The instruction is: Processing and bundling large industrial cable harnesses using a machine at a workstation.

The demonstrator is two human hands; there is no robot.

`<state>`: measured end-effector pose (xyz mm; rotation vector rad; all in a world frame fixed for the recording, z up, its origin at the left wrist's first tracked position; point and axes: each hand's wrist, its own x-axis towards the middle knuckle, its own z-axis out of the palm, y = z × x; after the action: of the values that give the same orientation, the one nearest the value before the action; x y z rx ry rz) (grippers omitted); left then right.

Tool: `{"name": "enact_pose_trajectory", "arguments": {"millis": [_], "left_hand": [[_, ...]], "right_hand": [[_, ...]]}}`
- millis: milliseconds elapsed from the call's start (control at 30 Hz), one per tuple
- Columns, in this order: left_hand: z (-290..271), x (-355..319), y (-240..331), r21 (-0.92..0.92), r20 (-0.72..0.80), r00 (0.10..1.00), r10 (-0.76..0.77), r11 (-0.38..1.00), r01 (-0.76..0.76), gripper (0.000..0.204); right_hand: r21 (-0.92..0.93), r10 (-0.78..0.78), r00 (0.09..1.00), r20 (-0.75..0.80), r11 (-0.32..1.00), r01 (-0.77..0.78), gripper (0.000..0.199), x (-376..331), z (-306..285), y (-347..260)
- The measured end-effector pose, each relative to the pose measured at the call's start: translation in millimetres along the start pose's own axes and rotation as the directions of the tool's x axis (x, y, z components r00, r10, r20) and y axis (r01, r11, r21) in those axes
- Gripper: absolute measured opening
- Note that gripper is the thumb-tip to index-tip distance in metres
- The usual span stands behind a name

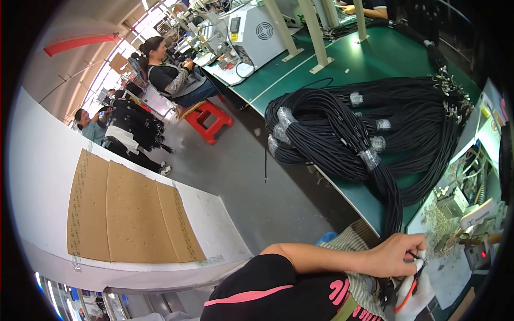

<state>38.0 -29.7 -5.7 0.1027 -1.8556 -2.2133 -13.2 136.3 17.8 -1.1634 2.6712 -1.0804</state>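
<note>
At the lower right my left hand (397, 255) has its fingers closed in a pinch, with white coverings on some fingertips. Between them sits a thin black cable end (413, 256). Just below, my right hand (422, 298), in a white glove, is wrapped round small hand cutters with orange handles (410, 296). The dark jaws of the cutters point up toward the left fingertips; whether they touch the cable cannot be made out. Beyond the left hand, a large bundle of black cables (326, 125), bound with clear wrap, lies on the green table (385, 51) and trails down toward me.
A small machine (452, 203) with wires and a red light stands at the right, beside scattered pale scraps (438, 224). Beige posts (316, 37) and a grey machine box (262, 32) are at the back. Left are a red stool (209, 122), a seated person and a cardboard-covered white panel (134, 208).
</note>
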Motion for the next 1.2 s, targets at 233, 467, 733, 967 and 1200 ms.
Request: {"name": "enact_pose_trajectory", "arguments": {"millis": [233, 467, 733, 967, 1200], "left_hand": [[-25.5, -3.8, 6.0, 0.026, -0.091, 0.989, -0.115, 0.993, 0.118, 0.022], [-15.5, 9.8, 20.9, 0.053, -0.177, 0.980, -0.090, 0.993, 0.101, 0.018], [-11.8, 6.0, 12.5, 0.202, -0.131, 0.990, -0.049, 0.976, 0.075, 0.019], [-21.0, 17.6, 18.9, -0.069, -0.054, 0.971, -0.233, 0.971, 0.229, 0.016], [-29.3, 9.3, -8.9, -0.202, 0.023, 0.973, -0.229, 0.952, 0.229, 0.018]], "right_hand": [[0.205, 0.052, 0.993, 0.106, 0.976, -0.073, 0.021, 32.8, 16.2, -18.3], [0.060, -0.016, 0.998, -0.063, 0.998, 0.019, 0.031, 42.4, 11.1, -10.2], [0.108, -0.046, 0.999, -0.015, 0.993, 0.048, 0.023, 36.0, 13.9, 0.3], [0.609, 0.176, 0.819, 0.546, 0.588, -0.532, 0.020, 43.8, -3.0, -1.4], [0.206, -0.035, 0.996, 0.081, 0.978, 0.017, 0.025, 35.0, 21.5, -3.4]]}}
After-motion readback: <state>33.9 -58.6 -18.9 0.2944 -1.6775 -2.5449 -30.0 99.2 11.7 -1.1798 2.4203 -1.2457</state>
